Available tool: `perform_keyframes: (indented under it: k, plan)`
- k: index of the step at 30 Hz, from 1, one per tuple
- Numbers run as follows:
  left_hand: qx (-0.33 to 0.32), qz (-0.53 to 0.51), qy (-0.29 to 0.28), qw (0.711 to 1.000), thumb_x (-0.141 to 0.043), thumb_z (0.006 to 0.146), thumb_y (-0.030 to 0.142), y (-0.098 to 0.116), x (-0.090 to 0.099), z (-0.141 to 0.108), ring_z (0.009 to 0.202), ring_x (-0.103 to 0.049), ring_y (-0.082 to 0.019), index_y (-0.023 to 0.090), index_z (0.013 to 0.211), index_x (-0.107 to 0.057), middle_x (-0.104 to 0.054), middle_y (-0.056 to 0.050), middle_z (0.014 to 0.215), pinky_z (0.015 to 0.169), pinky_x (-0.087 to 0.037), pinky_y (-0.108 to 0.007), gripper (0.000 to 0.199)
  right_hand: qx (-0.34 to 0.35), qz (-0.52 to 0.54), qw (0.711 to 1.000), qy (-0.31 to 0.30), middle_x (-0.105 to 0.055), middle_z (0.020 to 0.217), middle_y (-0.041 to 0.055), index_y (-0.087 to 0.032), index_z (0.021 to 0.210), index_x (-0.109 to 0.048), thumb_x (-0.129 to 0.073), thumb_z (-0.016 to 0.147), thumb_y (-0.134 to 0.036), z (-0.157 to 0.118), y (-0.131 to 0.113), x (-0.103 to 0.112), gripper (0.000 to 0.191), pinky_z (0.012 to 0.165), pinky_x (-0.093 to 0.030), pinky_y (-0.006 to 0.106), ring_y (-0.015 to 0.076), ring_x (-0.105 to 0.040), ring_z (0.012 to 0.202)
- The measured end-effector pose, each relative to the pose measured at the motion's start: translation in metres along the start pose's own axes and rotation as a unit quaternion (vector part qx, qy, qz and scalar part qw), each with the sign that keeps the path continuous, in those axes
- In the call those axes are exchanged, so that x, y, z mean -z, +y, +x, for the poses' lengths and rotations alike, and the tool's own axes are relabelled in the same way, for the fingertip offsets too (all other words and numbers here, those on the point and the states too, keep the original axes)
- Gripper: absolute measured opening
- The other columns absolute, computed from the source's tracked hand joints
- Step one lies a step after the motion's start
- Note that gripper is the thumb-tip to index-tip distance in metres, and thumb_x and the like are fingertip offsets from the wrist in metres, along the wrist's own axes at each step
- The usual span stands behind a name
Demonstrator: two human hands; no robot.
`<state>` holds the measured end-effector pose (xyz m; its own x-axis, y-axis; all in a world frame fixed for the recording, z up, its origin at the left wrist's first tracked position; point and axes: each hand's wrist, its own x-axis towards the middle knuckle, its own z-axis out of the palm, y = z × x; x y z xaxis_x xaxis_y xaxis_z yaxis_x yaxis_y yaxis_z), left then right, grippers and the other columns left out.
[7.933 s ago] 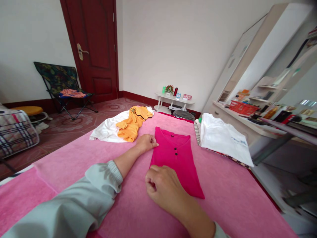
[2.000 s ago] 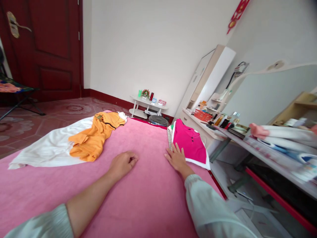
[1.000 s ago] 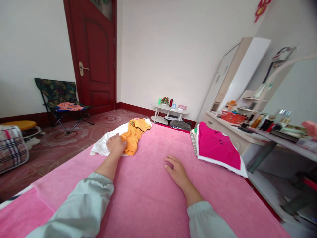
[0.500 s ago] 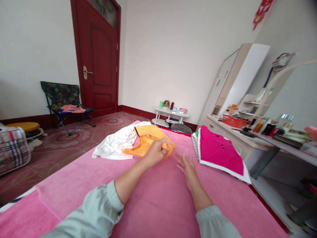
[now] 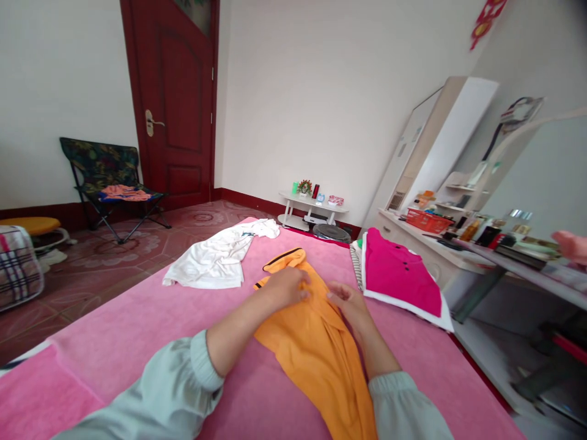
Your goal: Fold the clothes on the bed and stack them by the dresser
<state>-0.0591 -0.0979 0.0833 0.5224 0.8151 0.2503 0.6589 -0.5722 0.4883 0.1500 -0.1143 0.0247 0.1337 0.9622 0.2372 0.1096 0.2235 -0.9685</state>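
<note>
A long orange garment (image 5: pixel 321 348) with black-trimmed ends lies loosely on the pink bed cover (image 5: pixel 165 342), running from the middle of the bed toward me. My left hand (image 5: pixel 287 288) is over its upper part, fingers loosely bent and apart, with no cloth seen gripped between them. At the garment's right edge is my right hand (image 5: pixel 351 304), its fingers also apart and close to the cloth; whether they touch it is hard to see. A crumpled white garment (image 5: pixel 215 256) lies beyond, to the left.
Folded clothes with a magenta shirt (image 5: pixel 403 272) on top lie at the bed's right side. A dressing table (image 5: pixel 472 260) with bottles and a red basket (image 5: pixel 426 221) stands right of the bed. A folding chair (image 5: pixel 110 177) and a low white table (image 5: pixel 293 198) stand farther back.
The orange garment, bunched in my left hand beside the white one, is now spread toward me under my hands. My left hand has let go of it. The view has shifted slightly.
</note>
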Motion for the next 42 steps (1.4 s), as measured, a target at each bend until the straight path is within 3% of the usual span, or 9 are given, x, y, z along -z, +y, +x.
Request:
perform_keyframes:
  k: [2, 7, 15, 21, 23, 25, 29, 33, 42]
  plan:
    - [0.088, 0.108, 0.068, 0.988, -0.071, 0.066, 0.025, -0.029, 0.003, 0.006, 0.103, -0.059, -0.028, 0.021, 0.105, -0.065, -0.065, -0.011, 0.11, 0.085, -0.045, -0.035, 0.04, 0.01, -0.009, 1.0, 0.014, -0.073, 0.091, 0.0069, -0.018, 0.088, -0.07, -0.074, 0.06, -0.032, 0.002, -0.002, -0.005, 0.031, 0.084, -0.051, 0.041, 0.024, -0.068, 0.086]
    - [0.211, 0.104, 0.002, 0.972, -0.076, 0.057, 0.039, -0.078, 0.007, 0.008, 0.09, -0.063, -0.027, 0.021, 0.091, -0.067, -0.068, -0.01, 0.099, 0.071, -0.047, -0.03, 0.04, 0.032, -0.056, 0.997, 0.038, -0.073, 0.089, 0.0073, -0.017, 0.085, -0.071, -0.071, 0.06, -0.033, 0.006, 0.0, -0.013, 0.029, 0.087, -0.049, 0.043, 0.0238, -0.067, 0.086]
    - [0.263, 0.085, 0.036, 0.96, -0.077, 0.046, 0.023, -0.087, 0.014, 0.008, 0.077, -0.063, -0.027, 0.017, 0.056, -0.058, -0.065, -0.007, 0.066, 0.061, -0.044, -0.028, 0.023, 0.051, -0.106, 0.993, -0.016, -0.072, 0.083, 0.0069, -0.017, 0.082, -0.071, -0.066, 0.06, -0.025, 0.001, 0.003, -0.026, 0.024, 0.078, -0.052, 0.039, 0.0221, -0.066, 0.079]
    - [0.152, -0.106, 0.014, 0.983, -0.064, 0.071, 0.039, -0.055, 0.02, 0.011, 0.056, -0.054, -0.012, 0.016, 0.06, -0.058, -0.055, 0.002, 0.054, 0.053, -0.039, -0.021, 0.026, 0.053, -0.134, 0.988, -0.057, -0.055, 0.13, 0.0114, -0.021, 0.122, -0.056, -0.072, 0.059, -0.025, -0.009, -0.009, -0.043, 0.065, 0.069, -0.053, 0.032, 0.0181, -0.064, 0.08]
    - [0.052, -0.273, 0.012, 0.96, -0.062, 0.074, 0.045, -0.033, 0.021, 0.01, 0.057, -0.053, -0.01, 0.015, 0.066, -0.059, -0.056, 0.002, 0.06, 0.055, -0.04, -0.02, 0.031, 0.08, -0.126, 0.986, -0.073, -0.049, 0.136, 0.0101, -0.024, 0.129, -0.05, -0.074, 0.059, -0.027, -0.012, -0.017, -0.048, 0.074, 0.068, -0.053, 0.031, 0.018, -0.064, 0.082]
    - [-0.021, -0.41, 0.005, 0.912, -0.065, 0.072, 0.05, -0.014, 0.022, 0.009, 0.062, -0.055, -0.01, 0.014, 0.071, -0.06, -0.059, 0.0, 0.067, 0.059, -0.043, -0.021, 0.036, 0.1, -0.105, 0.986, -0.081, -0.063, 0.117, 0.0067, -0.02, 0.114, -0.062, -0.069, 0.067, -0.031, -0.012, -0.026, -0.048, 0.048, 0.071, -0.052, 0.03, 0.0193, -0.064, 0.084]
    - [-0.021, -0.456, 0.046, 0.888, -0.064, 0.075, 0.05, -0.01, 0.018, 0.012, 0.079, -0.062, -0.016, 0.013, 0.084, -0.062, -0.067, -0.006, 0.085, 0.071, -0.049, -0.026, 0.038, 0.071, 0.048, 0.991, 0.099, -0.069, 0.078, 0.0006, -0.018, 0.077, -0.065, -0.062, 0.074, -0.035, -0.003, -0.043, -0.024, 0.018, 0.069, -0.053, 0.028, 0.0184, -0.064, 0.077]
    - [0.033, -0.344, 0.121, 0.931, -0.065, 0.075, 0.037, -0.04, 0.001, 0.022, 0.08, -0.063, -0.018, 0.012, 0.086, -0.065, -0.068, -0.008, 0.086, 0.073, -0.05, -0.029, 0.028, 0.077, 0.243, 0.917, 0.307, -0.068, 0.076, -0.0011, -0.02, 0.074, -0.06, -0.063, 0.07, -0.026, 0.009, -0.055, 0.017, 0.008, 0.072, -0.056, 0.03, 0.0158, -0.066, 0.078]
    - [0.01, -0.032, 0.079, 0.996, -0.074, 0.062, 0.027, -0.077, -0.027, 0.012, 0.115, -0.053, -0.028, 0.014, 0.127, -0.054, -0.056, -0.014, 0.126, 0.099, -0.04, -0.033, 0.069, 0.058, 0.27, 0.892, 0.358, -0.069, 0.09, 0.0025, -0.026, 0.077, -0.06, -0.062, 0.071, -0.026, 0.02, -0.048, 0.052, 0.006, 0.089, -0.054, 0.038, 0.0203, -0.064, 0.1]
